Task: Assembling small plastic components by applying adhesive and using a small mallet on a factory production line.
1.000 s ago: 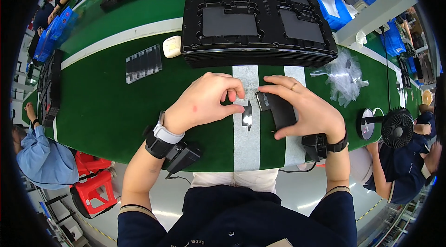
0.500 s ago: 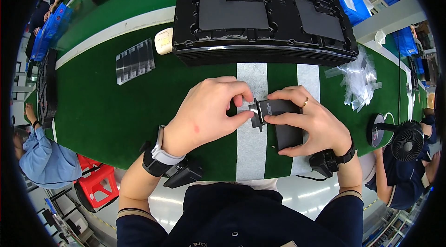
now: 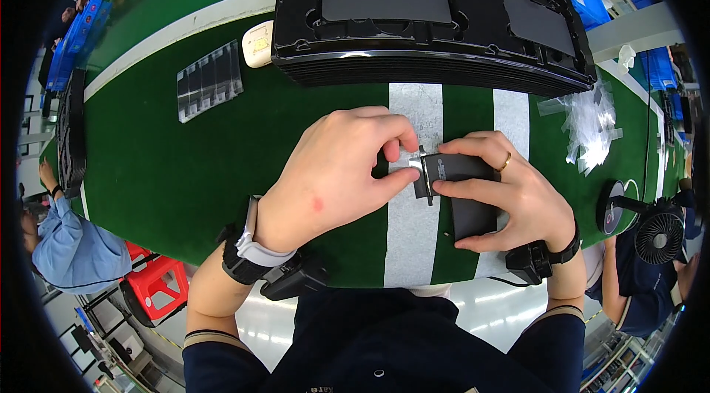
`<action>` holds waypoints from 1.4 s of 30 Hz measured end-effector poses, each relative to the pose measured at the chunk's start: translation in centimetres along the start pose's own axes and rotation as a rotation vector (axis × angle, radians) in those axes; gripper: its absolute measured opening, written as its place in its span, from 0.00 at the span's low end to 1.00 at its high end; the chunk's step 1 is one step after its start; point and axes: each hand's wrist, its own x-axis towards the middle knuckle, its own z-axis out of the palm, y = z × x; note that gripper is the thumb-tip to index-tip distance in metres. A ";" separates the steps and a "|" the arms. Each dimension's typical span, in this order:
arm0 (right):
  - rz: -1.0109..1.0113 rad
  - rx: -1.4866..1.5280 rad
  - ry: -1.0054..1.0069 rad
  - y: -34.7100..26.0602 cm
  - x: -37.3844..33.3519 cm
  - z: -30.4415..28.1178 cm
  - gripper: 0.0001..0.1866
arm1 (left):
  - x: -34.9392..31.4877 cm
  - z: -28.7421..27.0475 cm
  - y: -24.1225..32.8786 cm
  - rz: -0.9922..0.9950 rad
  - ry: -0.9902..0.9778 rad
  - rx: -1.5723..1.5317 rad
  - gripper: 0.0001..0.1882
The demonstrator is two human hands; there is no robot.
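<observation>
A dark grey, flat L-shaped pack (image 3: 473, 217), which looks like a battery, lies on the green mat across its pale stripes. My right hand (image 3: 521, 197) grips it from the right, thumb at its near edge and two fingers over its upper part. At the pack's left end is a narrow dark strip (image 3: 426, 184) with small tabs. My left hand (image 3: 336, 178) pinches by that end, thumb and index finger at a small shiny silvery piece (image 3: 416, 161). The fingertips partly cover this piece, so its full shape is hidden.
A stack of black trays (image 3: 436, 68) holding grey packs stands beyond my hands. Clear strips lie on a sheet (image 3: 210, 82) at left and in a pile (image 3: 592, 127) at right. A cream-coloured device (image 3: 257, 44) and a small fan (image 3: 658, 236) are nearby. Other people sit at both sides.
The view has shifted slightly. Both hands and the pack sit a little farther right in the picture. More of the silvery piece shows at my left fingertips; both grips look the same.
</observation>
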 end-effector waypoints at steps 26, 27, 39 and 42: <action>-0.082 0.057 0.442 0.0 0.8 1.6 0.40 | -0.4 1.5 1.1 0.043 0.062 -0.793 0.12; -0.040 0.116 0.499 0.0 1.0 1.9 0.41 | -0.2 1.2 1.1 0.060 0.097 -0.781 0.10; 0.217 0.695 0.479 1.9 3.6 0.5 0.12 | 0.9 0.2 -0.7 0.192 0.268 -0.411 0.14; 0.221 0.686 0.501 1.9 3.9 0.6 0.13 | 1.2 0.7 -1.3 0.143 0.296 -0.511 0.13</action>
